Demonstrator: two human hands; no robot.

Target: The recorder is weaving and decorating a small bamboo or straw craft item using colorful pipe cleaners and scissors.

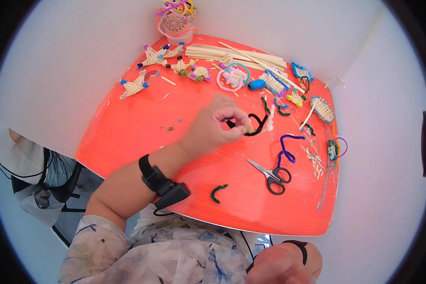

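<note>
At the frame's top centre I see a pink basket (176, 24) holding coloured pipe cleaners. My left hand (216, 127) pinches a black pipe cleaner (256, 124) mid-frame over the red surface (128, 128); my right hand (280, 265), bottom edge, is clenched on nothing. White walls surround.

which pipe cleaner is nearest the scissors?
The purple pipe cleaner, bent in a squiggle just above the scissors. The green one lies farther left; the black one is in the left hand.
</note>
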